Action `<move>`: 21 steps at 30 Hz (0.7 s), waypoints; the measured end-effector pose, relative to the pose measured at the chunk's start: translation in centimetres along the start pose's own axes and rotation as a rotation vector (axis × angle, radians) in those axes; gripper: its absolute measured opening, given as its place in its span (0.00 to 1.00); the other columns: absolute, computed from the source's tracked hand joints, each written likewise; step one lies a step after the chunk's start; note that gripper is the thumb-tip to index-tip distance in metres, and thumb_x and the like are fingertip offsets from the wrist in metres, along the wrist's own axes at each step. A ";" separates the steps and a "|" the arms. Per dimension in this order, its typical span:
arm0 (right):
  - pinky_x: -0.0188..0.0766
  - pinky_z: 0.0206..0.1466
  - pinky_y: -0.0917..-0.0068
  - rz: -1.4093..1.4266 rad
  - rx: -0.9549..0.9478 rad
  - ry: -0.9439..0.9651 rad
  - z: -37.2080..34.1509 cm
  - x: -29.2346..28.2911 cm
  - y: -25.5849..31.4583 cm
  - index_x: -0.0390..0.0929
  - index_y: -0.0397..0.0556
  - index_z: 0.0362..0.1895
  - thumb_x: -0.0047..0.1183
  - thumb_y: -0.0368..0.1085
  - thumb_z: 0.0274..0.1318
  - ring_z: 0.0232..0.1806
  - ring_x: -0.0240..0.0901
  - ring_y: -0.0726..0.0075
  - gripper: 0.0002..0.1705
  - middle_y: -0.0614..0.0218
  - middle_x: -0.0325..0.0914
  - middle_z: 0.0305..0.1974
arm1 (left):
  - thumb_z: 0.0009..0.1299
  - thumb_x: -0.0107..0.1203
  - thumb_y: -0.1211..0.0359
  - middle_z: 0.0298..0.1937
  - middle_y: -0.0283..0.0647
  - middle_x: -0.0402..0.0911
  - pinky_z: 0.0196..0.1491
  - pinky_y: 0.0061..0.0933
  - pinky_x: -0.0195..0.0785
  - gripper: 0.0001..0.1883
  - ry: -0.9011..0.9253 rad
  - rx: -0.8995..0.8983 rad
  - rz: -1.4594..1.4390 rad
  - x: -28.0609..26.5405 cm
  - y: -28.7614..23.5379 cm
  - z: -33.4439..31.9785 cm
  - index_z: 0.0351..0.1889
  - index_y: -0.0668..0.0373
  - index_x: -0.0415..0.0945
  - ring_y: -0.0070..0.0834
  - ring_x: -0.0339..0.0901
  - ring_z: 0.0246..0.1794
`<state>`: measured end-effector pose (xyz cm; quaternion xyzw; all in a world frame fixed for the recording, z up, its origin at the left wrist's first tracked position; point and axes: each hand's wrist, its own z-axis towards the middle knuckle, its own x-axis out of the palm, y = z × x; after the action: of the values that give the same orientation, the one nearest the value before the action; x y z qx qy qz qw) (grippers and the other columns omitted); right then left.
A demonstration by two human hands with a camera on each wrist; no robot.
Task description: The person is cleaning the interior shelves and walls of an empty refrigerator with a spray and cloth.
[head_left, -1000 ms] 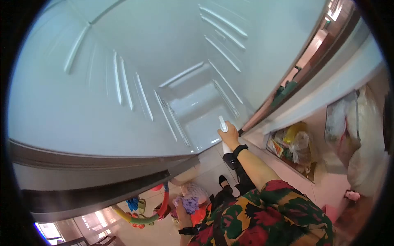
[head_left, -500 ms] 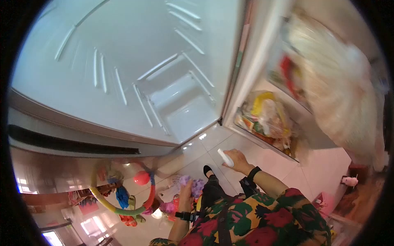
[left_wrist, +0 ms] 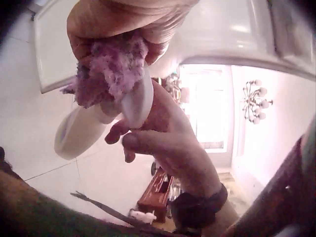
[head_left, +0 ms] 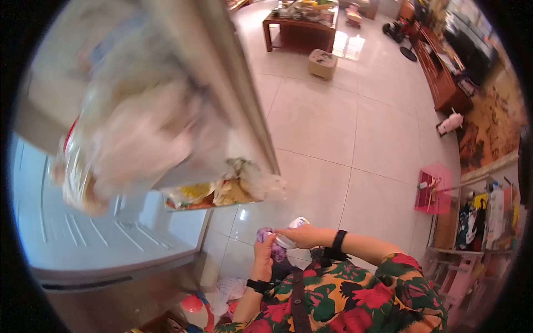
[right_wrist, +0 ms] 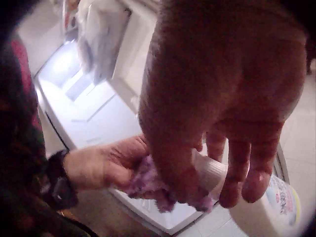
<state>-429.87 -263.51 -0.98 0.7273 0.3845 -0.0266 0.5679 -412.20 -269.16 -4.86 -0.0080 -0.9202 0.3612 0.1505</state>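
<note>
My left hand (head_left: pixel 263 261) grips a fuzzy purple cloth (left_wrist: pixel 111 74) bunched at the head of a white spray bottle (left_wrist: pixel 79 131). From the cloth, a pale smooth piece (left_wrist: pixel 137 106) of the bottle's head juts out. My right hand (head_left: pixel 305 237) is right beside the bottle, fingers loosely extended and spread near its neck. In the right wrist view, those fingertips (right_wrist: pixel 256 185) overlap the bottle's shoulder, and the ribbed collar (right_wrist: pixel 211 170) shows between thumb and fingers. A printed label (right_wrist: pixel 285 200) is on the bottle's body.
An open fridge door (head_left: pixel 244 83) with bagged food (head_left: pixel 144 127) in its shelves stands close at front left. Behind it lies the white fridge interior (head_left: pixel 94 233). Tiled floor (head_left: pixel 311 133) stretches ahead to a low wooden table (head_left: pixel 294 41). A pink wire cage (head_left: pixel 433 188) is at the right.
The view has swung right, away from the fridge interior. My right hand has brought the bottle over to my left hand and the cloth; the right fingers have loosened.
</note>
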 end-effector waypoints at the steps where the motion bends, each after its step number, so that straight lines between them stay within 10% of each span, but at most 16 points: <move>1: 0.65 0.47 0.57 0.089 -0.023 -0.028 -1.5 -0.8 -0.2 0.52 0.47 0.61 0.51 0.35 0.44 0.48 0.68 0.42 0.38 0.47 0.66 0.52 | 0.56 0.59 0.71 0.34 0.34 0.75 0.33 0.21 0.69 0.15 0.048 -0.033 0.043 1.4 0.0 0.5 0.41 0.59 0.72 0.21 0.74 0.31; 4: 0.66 0.47 0.56 0.183 -0.044 -0.238 -2.8 0.5 -3.0 0.54 0.52 0.60 0.49 0.35 0.46 0.47 0.68 0.42 0.34 0.50 0.64 0.54 | 0.56 0.61 0.70 0.32 0.32 0.76 0.31 0.20 0.68 0.13 0.138 -0.025 0.128 5.6 0.9 1.9 0.39 0.59 0.74 0.20 0.74 0.30; 6: 0.68 0.44 0.55 0.135 0.430 -0.316 -2.5 0.2 -3.7 0.59 0.56 0.57 0.51 0.34 0.46 0.45 0.69 0.43 0.30 0.57 0.67 0.50 | 0.57 0.61 0.70 0.32 0.32 0.77 0.31 0.19 0.67 0.12 0.164 -0.130 0.335 7.8 0.5 3.0 0.38 0.57 0.75 0.19 0.73 0.30; 8: 0.68 0.45 0.56 0.138 0.407 -0.411 -2.4 -0.6 -6.0 0.62 0.56 0.54 0.52 0.35 0.46 0.44 0.70 0.46 0.27 0.59 0.68 0.49 | 0.58 0.61 0.67 0.32 0.34 0.77 0.33 0.20 0.67 0.13 0.183 -0.134 0.351 8.7 0.9 5.6 0.40 0.57 0.75 0.20 0.73 0.31; 11: 0.67 0.45 0.57 0.203 0.394 -0.530 -0.4 -0.7 -11.6 0.67 0.56 0.49 0.53 0.37 0.46 0.44 0.70 0.48 0.22 0.61 0.70 0.46 | 0.60 0.59 0.62 0.33 0.34 0.78 0.34 0.23 0.68 0.17 0.104 0.074 0.604 6.6 2.1 9.0 0.43 0.63 0.75 0.22 0.74 0.33; 14: 0.66 0.47 0.58 0.188 0.469 -0.515 2.1 -1.6 -16.9 0.66 0.54 0.50 0.53 0.36 0.46 0.45 0.70 0.50 0.24 0.61 0.72 0.46 | 0.61 0.56 0.63 0.29 0.33 0.77 0.32 0.25 0.67 0.13 -0.078 -0.109 0.281 3.4 1.8 9.5 0.37 0.63 0.76 0.21 0.73 0.31; 16: 0.66 0.47 0.58 0.178 0.491 -0.568 4.1 -2.8 -20.4 0.66 0.52 0.50 0.54 0.36 0.45 0.45 0.70 0.49 0.24 0.60 0.73 0.44 | 0.68 0.46 0.66 0.39 0.41 0.78 0.37 0.30 0.72 0.09 0.151 -0.054 0.754 -4.4 3.1 11.3 0.39 0.61 0.72 0.29 0.76 0.37; 18: 0.66 0.46 0.54 0.317 0.634 -0.725 6.6 -4.5 -25.1 0.68 0.51 0.43 0.51 0.36 0.46 0.45 0.68 0.45 0.17 0.56 0.71 0.42 | 0.71 0.41 0.64 0.38 0.44 0.78 0.37 0.33 0.73 0.12 0.295 -0.317 -0.163 -8.0 4.7 11.4 0.43 0.62 0.69 0.34 0.77 0.38; 21: 0.66 0.44 0.52 0.273 0.664 -0.809 11.8 -3.1 -36.1 0.65 0.49 0.45 0.48 0.33 0.47 0.43 0.68 0.42 0.17 0.52 0.71 0.41 | 0.71 0.40 0.62 0.42 0.43 0.77 0.42 0.37 0.72 0.14 -0.255 -0.371 0.203 -12.1 7.8 9.4 0.48 0.61 0.66 0.35 0.75 0.44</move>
<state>-448.67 -272.96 -32.76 0.8426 0.0080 -0.3506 0.4087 -404.07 -271.11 -19.85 -0.0825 -0.9768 0.1972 -0.0080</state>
